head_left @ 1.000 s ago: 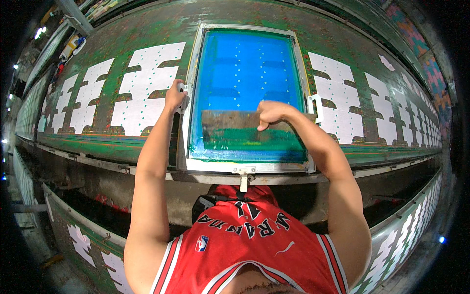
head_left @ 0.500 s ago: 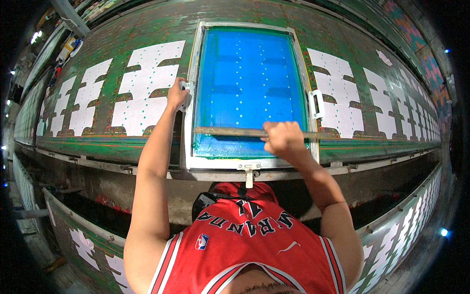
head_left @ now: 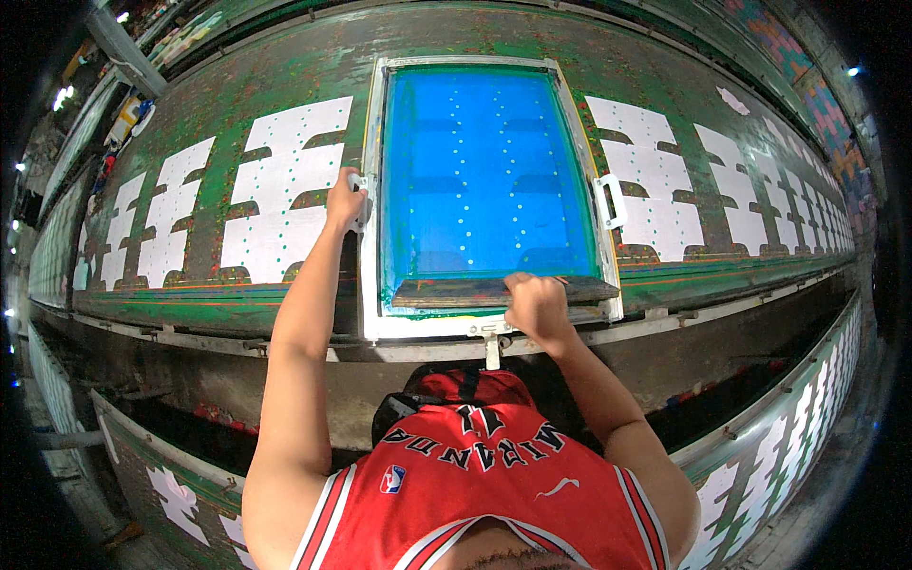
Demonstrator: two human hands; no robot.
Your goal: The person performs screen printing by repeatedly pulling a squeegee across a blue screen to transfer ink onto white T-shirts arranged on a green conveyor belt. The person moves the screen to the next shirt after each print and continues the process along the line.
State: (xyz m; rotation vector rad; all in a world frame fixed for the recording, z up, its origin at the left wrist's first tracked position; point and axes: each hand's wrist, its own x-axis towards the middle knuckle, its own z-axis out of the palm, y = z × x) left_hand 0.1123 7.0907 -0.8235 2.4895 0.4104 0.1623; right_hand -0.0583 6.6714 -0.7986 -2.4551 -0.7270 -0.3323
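Note:
A screen-printing frame (head_left: 408, 328) with blue mesh (head_left: 484, 204) lies in front of me on the long green table. Rows of small pale dots run along the mesh. My left hand (head_left: 346, 199) is closed around the white handle (head_left: 363, 202) on the frame's left side. Gripped in my right hand (head_left: 538, 306) is a wide wooden squeegee (head_left: 446, 290). It lies across the mesh at the near end, its broad dark side visible. My fingers hide part of it right of its middle.
White cut fabric pieces (head_left: 294, 180) with green dots lie left of the frame. More white pieces (head_left: 651, 180) lie to its right. A second white handle (head_left: 611, 201) sticks out on the frame's right side. A metal rail (head_left: 655, 328) runs along the table's near edge.
My right hand has drawn the squeegee toward me, from the lower part of the mesh to the frame's near end. Its tilt has changed. My left hand stays on the handle.

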